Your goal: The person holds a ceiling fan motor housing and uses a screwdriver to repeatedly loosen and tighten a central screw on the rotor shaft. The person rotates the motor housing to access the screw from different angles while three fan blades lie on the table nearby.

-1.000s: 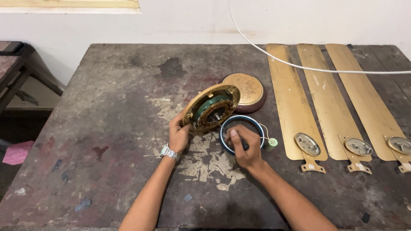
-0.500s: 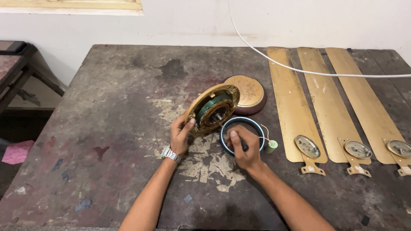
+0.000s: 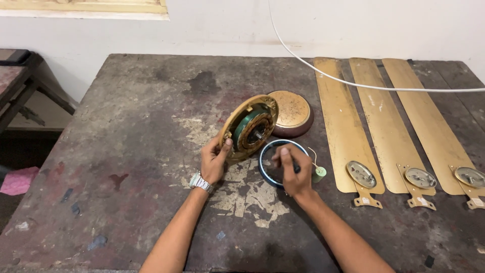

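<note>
**A:** So how's the cam set on this one? I'm only seeing one feed on my end.

**B:** Yep, just the one, strapped to the head. It looks down and forward over the worktable, tilted enough that I get the far edge and the white wall behind it. Both forearms come in from the bottom edge, left hand and right hand sitting near mid-frame.

**A:** Close or wide?

**B:** Fairly wide. I see almost the whole tabletop, plus a bit of floor and a dark bench off the left side. No second view, so there's no overlap to speak of.
</note>
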